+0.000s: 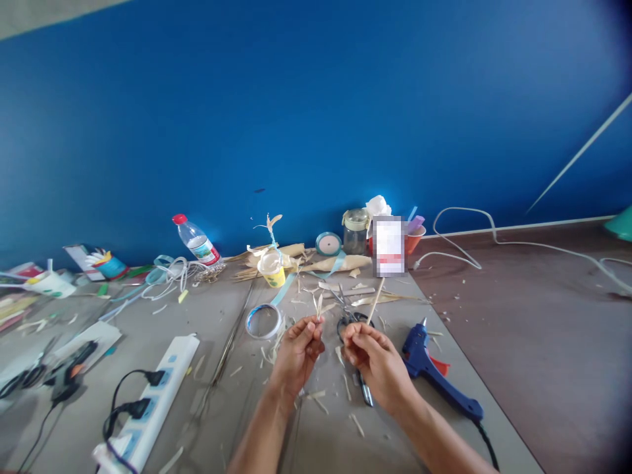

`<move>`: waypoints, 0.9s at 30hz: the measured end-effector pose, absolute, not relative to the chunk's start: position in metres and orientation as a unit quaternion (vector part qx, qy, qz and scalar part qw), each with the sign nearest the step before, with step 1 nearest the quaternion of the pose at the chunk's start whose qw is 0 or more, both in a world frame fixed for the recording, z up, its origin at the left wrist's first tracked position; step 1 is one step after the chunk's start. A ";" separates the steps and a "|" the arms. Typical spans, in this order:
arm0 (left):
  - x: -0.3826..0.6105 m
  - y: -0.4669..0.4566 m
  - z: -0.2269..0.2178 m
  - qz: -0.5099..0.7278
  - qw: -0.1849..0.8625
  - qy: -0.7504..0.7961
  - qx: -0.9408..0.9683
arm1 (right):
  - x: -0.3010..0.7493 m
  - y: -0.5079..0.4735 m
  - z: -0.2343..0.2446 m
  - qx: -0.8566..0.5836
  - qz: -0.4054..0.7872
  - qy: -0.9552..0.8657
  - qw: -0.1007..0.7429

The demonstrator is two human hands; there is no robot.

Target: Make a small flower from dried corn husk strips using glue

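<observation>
My left hand (297,347) is closed in a pinch on a small pale husk strip (318,305) that sticks up from its fingertips. My right hand (371,355) is closed round a thin wooden stick (376,298) that points up and away. The two hands are close together above the grey table (212,368). Just behind them lie scissors (348,315), and pliers (364,390) show under my right hand. Husk scraps litter the table around both hands.
A blue glue gun (429,372) lies right of my right hand, its cord trailing off. A tape roll (263,320), a white power strip (157,395), a water bottle (196,241), a yellow cup (274,273), a glass jar (356,232) and a black glue gun (64,382) also sit here.
</observation>
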State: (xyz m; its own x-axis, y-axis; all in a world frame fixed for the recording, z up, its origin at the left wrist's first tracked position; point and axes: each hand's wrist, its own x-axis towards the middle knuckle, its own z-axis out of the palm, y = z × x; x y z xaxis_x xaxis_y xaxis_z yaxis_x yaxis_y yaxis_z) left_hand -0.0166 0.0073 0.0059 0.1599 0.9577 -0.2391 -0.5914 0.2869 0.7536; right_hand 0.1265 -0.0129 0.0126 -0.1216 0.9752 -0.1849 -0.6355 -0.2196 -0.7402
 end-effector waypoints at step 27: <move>-0.012 0.007 0.004 0.526 0.673 0.413 0.316 | 0.127 -0.015 0.010 -0.414 0.415 -0.635 0.504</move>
